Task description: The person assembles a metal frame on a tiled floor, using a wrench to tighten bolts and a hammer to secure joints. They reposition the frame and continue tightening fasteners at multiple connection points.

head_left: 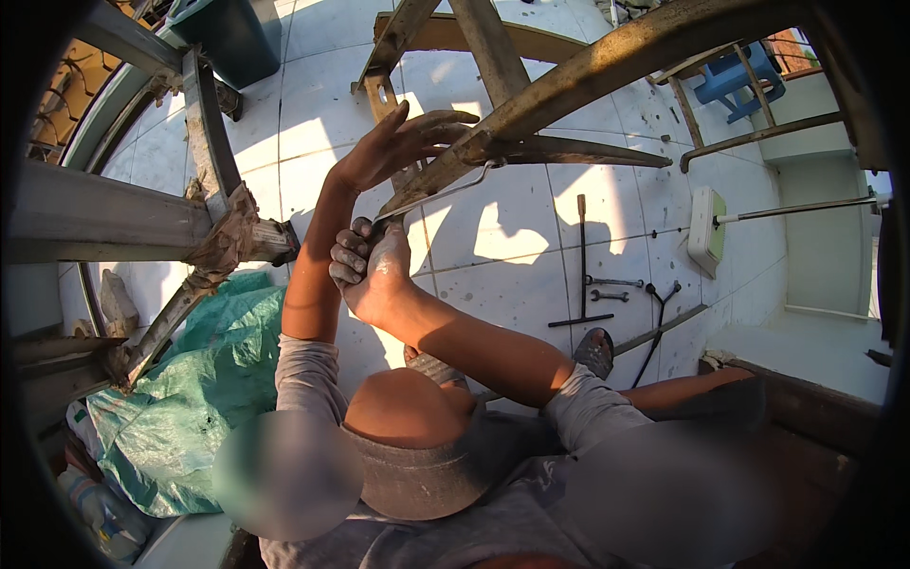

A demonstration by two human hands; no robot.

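My right hand point(368, 258) is closed around the near end of a thin, bent silver metal rod point(447, 192), whose exact kind I cannot make out. The rod's hooked far end meets the underside of a rusty metal frame bar point(607, 81), close to a joint. Just beyond, my left hand point(403, 144) is open, fingers stretched to the right; its fingertips lie beside the bar, and whether they touch it is unclear. My right forearm crosses in front of my knee.
On the tiled floor at right lie a T-handle wrench point(583, 247), two spanners point(614, 282) and a three-armed socket wrench point(661, 302). A metal frame point(114, 218) with wrapped joints and a green tarp point(209, 379) stand left. Farther off are a dark bin point(227, 43) and blue stool point(737, 87).
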